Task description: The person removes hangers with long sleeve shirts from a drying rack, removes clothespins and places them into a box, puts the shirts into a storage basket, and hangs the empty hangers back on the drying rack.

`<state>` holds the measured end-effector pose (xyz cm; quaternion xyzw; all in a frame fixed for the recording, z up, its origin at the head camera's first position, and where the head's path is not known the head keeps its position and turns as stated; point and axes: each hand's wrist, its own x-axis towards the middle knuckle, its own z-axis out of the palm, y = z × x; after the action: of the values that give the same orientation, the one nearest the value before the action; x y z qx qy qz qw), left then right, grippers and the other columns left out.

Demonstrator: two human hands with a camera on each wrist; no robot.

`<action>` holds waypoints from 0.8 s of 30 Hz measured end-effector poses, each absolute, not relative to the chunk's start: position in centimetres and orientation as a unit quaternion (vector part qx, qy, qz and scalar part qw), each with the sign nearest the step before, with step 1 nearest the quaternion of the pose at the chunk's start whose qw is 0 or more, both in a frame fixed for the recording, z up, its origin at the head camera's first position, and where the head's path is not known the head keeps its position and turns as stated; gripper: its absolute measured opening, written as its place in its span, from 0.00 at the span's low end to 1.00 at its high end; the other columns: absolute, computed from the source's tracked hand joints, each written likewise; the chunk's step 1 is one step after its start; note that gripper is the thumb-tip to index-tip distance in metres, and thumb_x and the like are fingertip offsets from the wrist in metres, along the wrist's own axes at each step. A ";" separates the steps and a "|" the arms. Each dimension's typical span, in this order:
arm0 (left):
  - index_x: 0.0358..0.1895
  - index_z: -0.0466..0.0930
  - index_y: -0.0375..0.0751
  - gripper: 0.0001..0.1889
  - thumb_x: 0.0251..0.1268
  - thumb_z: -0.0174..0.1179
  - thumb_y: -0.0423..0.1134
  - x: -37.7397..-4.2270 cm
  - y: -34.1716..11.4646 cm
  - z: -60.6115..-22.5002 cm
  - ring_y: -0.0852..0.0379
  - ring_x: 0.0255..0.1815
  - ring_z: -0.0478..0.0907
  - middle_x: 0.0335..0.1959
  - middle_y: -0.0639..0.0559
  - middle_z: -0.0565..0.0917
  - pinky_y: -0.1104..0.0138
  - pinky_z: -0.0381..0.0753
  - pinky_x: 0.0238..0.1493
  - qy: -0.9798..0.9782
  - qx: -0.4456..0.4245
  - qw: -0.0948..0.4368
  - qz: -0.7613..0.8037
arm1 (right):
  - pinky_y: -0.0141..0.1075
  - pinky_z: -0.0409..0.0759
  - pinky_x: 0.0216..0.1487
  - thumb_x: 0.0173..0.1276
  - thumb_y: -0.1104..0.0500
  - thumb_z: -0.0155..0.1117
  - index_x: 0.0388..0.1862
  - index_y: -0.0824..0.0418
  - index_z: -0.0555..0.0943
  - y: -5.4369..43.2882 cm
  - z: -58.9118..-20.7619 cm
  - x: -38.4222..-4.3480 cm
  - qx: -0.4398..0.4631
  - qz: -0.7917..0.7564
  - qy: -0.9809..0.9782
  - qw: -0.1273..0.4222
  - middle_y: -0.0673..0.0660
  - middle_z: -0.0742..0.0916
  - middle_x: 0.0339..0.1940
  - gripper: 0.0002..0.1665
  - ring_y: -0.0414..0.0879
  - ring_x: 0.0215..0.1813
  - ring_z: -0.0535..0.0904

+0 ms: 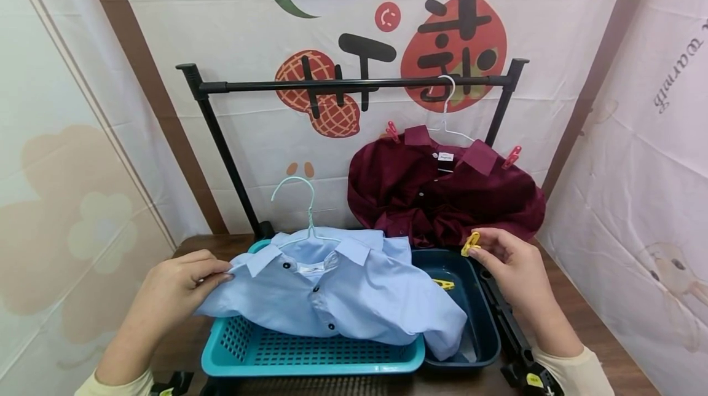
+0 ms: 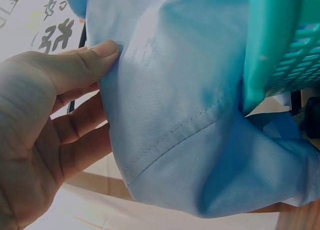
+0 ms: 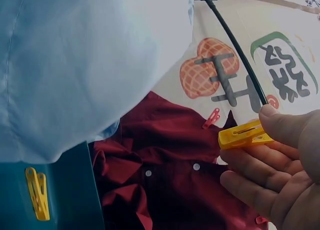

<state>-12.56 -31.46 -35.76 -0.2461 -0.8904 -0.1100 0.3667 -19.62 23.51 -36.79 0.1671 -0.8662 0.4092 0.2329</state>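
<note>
My left hand [image 1: 176, 285] pinches the shoulder of a light blue shirt [image 1: 381, 297] between thumb and fingers. A pale green hanger [image 1: 311, 214] sits inside its collar, hook upward, and the shirt drapes over a teal basket [image 1: 310, 369] and part of a dark blue bin [image 1: 491, 347]. On the right, a yellow clothespin [image 1: 471, 243] is pinched by my right hand [image 1: 517, 270], apart from the blue shirt. In the right wrist view this clothespin [image 3: 245, 135] lies between thumb and fingers. Another yellow clothespin [image 3: 37, 194] lies in the bin.
A black rack [image 1: 249, 86] stands behind. From its bar hangs a maroon shirt [image 1: 381, 181] on a white hanger [image 1: 445, 114], with a red clothespin [image 1: 512, 157] at one shoulder and a second red clothespin [image 1: 392, 131] at the other. A printed cloth backs the wooden table [image 1: 586, 334].
</note>
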 end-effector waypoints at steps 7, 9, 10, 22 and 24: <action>0.36 0.91 0.51 0.18 0.38 0.81 0.30 -12.7 -31.6 -35.8 0.70 0.23 0.72 0.31 0.66 0.83 0.77 0.71 0.26 -0.885 -0.254 0.373 -0.109 | 0.16 0.77 0.46 0.71 0.56 0.70 0.62 0.55 0.81 24.2 -36.9 -20.1 0.155 0.408 -0.874 0.213 0.55 0.90 0.45 0.22 0.35 0.43 0.86; 0.36 0.91 0.51 0.18 0.38 0.81 0.30 -12.6 -31.6 -35.7 0.70 0.24 0.72 0.31 0.67 0.83 0.77 0.71 0.26 -0.885 -0.255 0.374 -0.109 | 0.17 0.78 0.46 0.72 0.55 0.70 0.63 0.55 0.81 24.4 -36.9 -20.2 0.160 0.407 -0.875 0.205 0.54 0.90 0.45 0.22 0.33 0.43 0.85; 0.36 0.91 0.51 0.18 0.39 0.81 0.30 -12.6 -31.6 -35.8 0.70 0.23 0.72 0.31 0.67 0.83 0.77 0.70 0.26 -0.885 -0.253 0.374 -0.109 | 0.18 0.78 0.45 0.72 0.55 0.70 0.63 0.54 0.81 24.5 -36.9 -20.3 0.164 0.408 -0.876 0.199 0.54 0.90 0.45 0.22 0.33 0.43 0.85; 0.36 0.91 0.53 0.07 0.54 0.78 0.40 -12.7 -31.7 -35.8 0.70 0.24 0.72 0.31 0.68 0.83 0.77 0.71 0.27 -0.884 -0.253 0.377 -0.111 | 0.22 0.80 0.47 0.75 0.51 0.66 0.64 0.52 0.80 25.2 -36.3 -19.9 0.195 0.396 -0.881 0.172 0.50 0.89 0.53 0.20 0.32 0.47 0.83; 0.35 0.91 0.53 0.09 0.67 0.69 0.51 -12.8 -31.7 -35.8 0.71 0.24 0.71 0.31 0.69 0.82 0.77 0.71 0.26 -0.880 -0.257 0.383 -0.113 | 0.22 0.81 0.47 0.75 0.53 0.66 0.62 0.51 0.81 24.9 -36.3 -19.6 0.203 0.396 -0.878 0.178 0.50 0.89 0.52 0.19 0.33 0.47 0.84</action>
<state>-12.77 -31.67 -35.77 -0.2571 -0.8802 -0.1134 0.3826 -19.62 24.90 -36.30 0.2025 -0.8779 0.3956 0.1781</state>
